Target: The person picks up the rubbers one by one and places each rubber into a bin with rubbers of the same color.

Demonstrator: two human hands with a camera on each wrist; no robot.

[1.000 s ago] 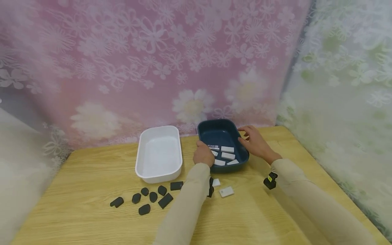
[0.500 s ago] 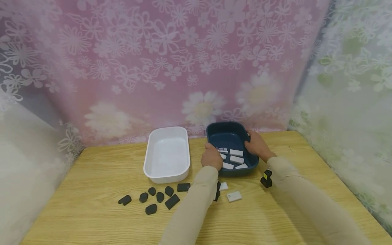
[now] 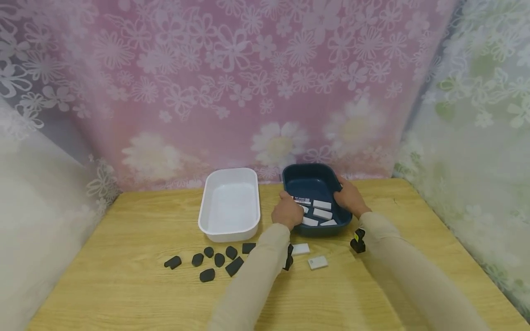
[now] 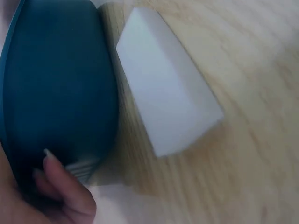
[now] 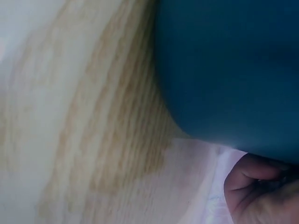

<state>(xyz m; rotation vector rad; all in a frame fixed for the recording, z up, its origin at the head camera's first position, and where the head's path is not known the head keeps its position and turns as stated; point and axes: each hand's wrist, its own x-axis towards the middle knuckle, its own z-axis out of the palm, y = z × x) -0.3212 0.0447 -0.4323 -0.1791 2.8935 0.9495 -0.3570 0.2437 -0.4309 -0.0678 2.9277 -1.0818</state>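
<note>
A dark blue plastic basin (image 3: 309, 186) stands at the back of the table with several white blocks (image 3: 322, 214) and a printed label inside. My left hand (image 3: 287, 211) grips its left rim; in the left wrist view, curled fingers (image 4: 67, 189) show at its side. On the opposite side my right hand (image 3: 349, 198) holds the right rim, the thumb inside. The right wrist view shows the basin's outer wall (image 5: 224, 70) and part of that hand (image 5: 261, 191). A loose white block (image 4: 163, 88) lies on the wood close beside the basin.
A white basin (image 3: 230, 207) stands to the left. Several black pieces (image 3: 219, 260) of rounded and rectangular shape lie in front of it. Another white block (image 3: 318, 262) lies nearer on the wooden table (image 3: 124, 257). Flowered cloth (image 3: 198, 92) hangs behind.
My right hand has gone from spread fingers at the basin's right rim to a grip on it. The left hand keeps its hold. The head view has shifted slightly.
</note>
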